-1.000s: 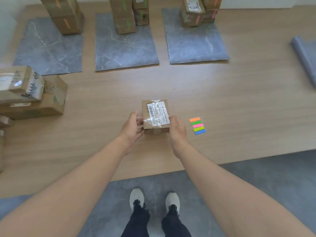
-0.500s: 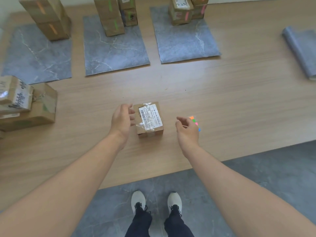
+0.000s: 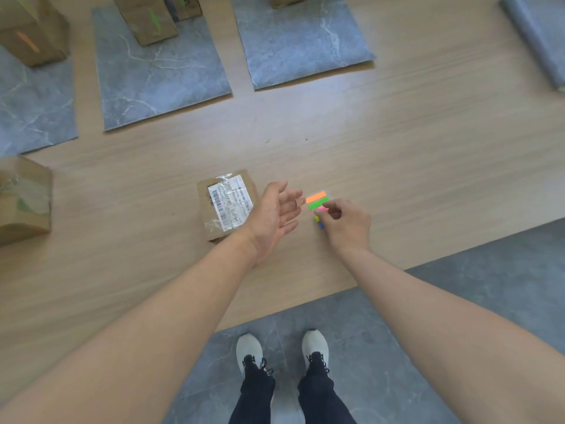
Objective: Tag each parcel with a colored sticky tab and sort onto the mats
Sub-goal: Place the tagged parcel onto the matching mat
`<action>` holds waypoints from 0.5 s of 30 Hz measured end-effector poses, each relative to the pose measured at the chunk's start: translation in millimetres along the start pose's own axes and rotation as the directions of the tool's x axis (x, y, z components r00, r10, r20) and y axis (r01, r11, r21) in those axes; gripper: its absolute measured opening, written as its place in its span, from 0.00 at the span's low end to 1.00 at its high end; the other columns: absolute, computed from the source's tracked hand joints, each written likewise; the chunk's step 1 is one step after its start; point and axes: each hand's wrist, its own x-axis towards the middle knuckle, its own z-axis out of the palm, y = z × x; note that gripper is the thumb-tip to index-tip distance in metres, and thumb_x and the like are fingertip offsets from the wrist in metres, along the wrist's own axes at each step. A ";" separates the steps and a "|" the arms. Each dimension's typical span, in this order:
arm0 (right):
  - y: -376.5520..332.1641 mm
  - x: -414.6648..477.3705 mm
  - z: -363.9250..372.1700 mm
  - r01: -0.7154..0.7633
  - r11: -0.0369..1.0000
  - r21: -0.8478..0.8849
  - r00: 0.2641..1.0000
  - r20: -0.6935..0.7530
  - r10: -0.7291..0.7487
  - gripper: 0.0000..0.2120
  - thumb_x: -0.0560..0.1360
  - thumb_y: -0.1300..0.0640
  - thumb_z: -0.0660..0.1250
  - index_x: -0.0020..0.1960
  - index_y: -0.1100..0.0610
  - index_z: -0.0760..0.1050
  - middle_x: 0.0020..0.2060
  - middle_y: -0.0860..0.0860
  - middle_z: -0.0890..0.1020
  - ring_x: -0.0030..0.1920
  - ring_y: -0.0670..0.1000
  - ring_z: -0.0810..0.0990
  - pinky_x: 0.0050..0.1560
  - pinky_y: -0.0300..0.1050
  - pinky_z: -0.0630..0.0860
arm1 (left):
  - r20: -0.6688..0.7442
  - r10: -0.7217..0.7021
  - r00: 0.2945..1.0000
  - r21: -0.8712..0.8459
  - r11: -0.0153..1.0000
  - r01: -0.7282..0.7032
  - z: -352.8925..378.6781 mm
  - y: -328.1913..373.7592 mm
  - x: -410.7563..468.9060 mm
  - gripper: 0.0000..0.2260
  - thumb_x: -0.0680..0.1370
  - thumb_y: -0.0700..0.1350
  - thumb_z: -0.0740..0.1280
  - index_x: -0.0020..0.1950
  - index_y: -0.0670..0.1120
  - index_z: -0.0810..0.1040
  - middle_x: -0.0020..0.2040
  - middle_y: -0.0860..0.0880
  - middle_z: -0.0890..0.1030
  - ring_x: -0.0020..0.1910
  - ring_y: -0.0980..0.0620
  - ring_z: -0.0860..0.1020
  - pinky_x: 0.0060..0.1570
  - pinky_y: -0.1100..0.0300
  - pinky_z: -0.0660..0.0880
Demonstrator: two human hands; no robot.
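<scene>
the left hand [image 3: 272, 215] is hovering, fingers spread, over the right edge of the parcel [image 3: 227, 203] lying on the counter [image 3: 397, 166]. just right of the parcel, the right hand [image 3: 345, 224] is pinching the sticky tabs [image 3: 316, 198] with its fingers. beyond the parcel, grey mats [image 3: 159, 87] are holding tagged boxes [image 3: 146, 22].

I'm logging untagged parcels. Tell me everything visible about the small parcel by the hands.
The parcel is a small brown cardboard box lying flat, slightly askew, on the wooden table. Its top bears a white barcode label under crinkled clear tape. No coloured tab shows on it. The open left hand overlaps its right edge; contact is unclear. The sticky tabs, pinched by the right hand, lie apart to its right.
</scene>
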 end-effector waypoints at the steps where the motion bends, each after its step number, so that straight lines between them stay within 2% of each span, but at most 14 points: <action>1: 2.0 2.6 2.3 0.004 1.000 0.003 1.000 -0.012 -0.004 0.09 0.74 0.51 0.77 0.50 0.55 0.86 0.44 0.53 0.85 0.44 0.51 0.83 0.53 0.49 0.78 | -0.008 -0.007 1.000 0.019 1.000 0.007 3.5 -4.0 5.2 0.25 0.84 0.56 0.53 0.72 0.43 0.74 0.71 0.45 0.76 0.73 0.48 0.71 0.75 0.49 0.65; 4: 5.7 10.0 4.7 0.018 1.000 -0.017 1.000 -0.018 -0.018 0.11 0.70 0.48 0.80 0.47 0.53 0.86 0.42 0.51 0.85 0.44 0.50 0.82 0.51 0.47 0.77 | -0.031 -0.014 0.999 0.059 0.998 0.016 10.7 -10.7 20.1 0.25 0.84 0.57 0.52 0.73 0.43 0.73 0.73 0.45 0.73 0.74 0.49 0.69 0.76 0.51 0.63; 8: 6.0 13.6 3.2 -0.025 1.000 0.001 1.000 -0.017 0.025 0.10 0.67 0.49 0.82 0.45 0.52 0.86 0.39 0.48 0.86 0.43 0.48 0.83 0.50 0.44 0.77 | -0.034 -0.025 0.999 0.071 0.997 0.028 13.8 -18.0 34.1 0.27 0.85 0.57 0.50 0.74 0.42 0.72 0.74 0.42 0.72 0.73 0.47 0.70 0.73 0.52 0.67; 15: 0.1 18.5 -2.7 -0.128 0.992 0.017 0.991 0.025 0.128 0.07 0.70 0.48 0.80 0.44 0.50 0.87 0.37 0.45 0.86 0.39 0.43 0.82 0.44 0.38 0.74 | -0.018 -0.032 0.999 0.010 0.999 0.033 14.1 -21.2 45.0 0.27 0.84 0.57 0.51 0.73 0.41 0.73 0.73 0.40 0.73 0.73 0.46 0.71 0.73 0.48 0.68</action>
